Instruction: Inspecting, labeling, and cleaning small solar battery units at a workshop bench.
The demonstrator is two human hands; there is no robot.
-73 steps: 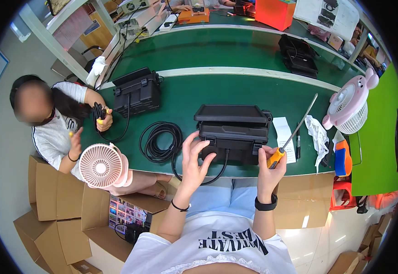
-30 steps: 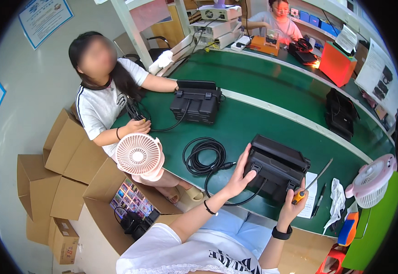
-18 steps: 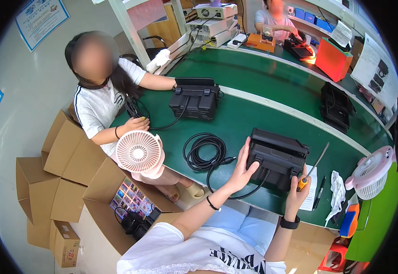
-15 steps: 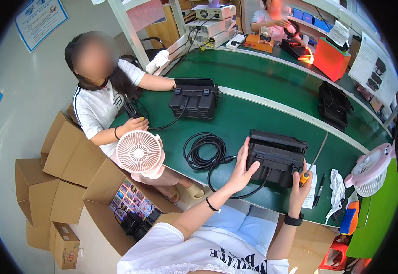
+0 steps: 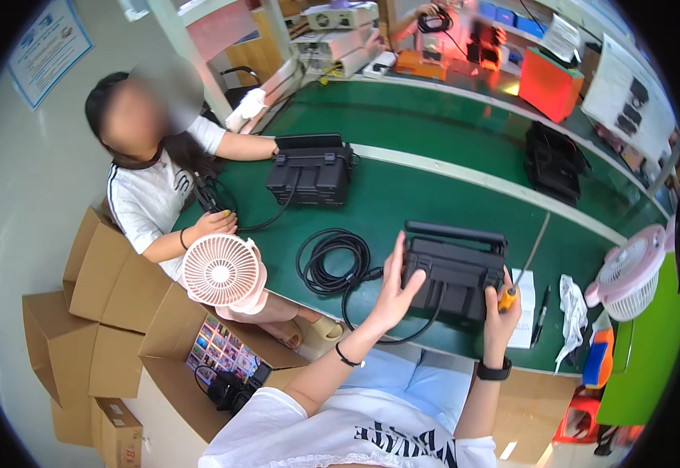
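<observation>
A black plastic case (image 5: 455,269) with latches stands on the green table before me, its handle or lid edge raised at the back. My left hand (image 5: 394,287) lies along its left side, fingers stretched out and thumb apart. At its right front corner, my right hand (image 5: 502,312) is closed round the orange handle of a screwdriver (image 5: 508,299), and its fingers touch the case. The long shaft points up and away. A black cable runs from the case's front to a coil (image 5: 332,261) on the left.
Across the table a co-worker (image 5: 141,179) holds cable beside a similar black case (image 5: 309,170). A pink fan (image 5: 221,271) stands near the left edge, another fan (image 5: 628,273) at right. Paper (image 5: 522,316), a pen (image 5: 541,314) and crumpled tissue (image 5: 570,316) lie right. Cardboard boxes (image 5: 114,343) stand left.
The whole view has shifted slightly, so things sit further left. My hands keep nearly the same places on the case. In the background, another person has lifted a coiled cable and a dark object.
</observation>
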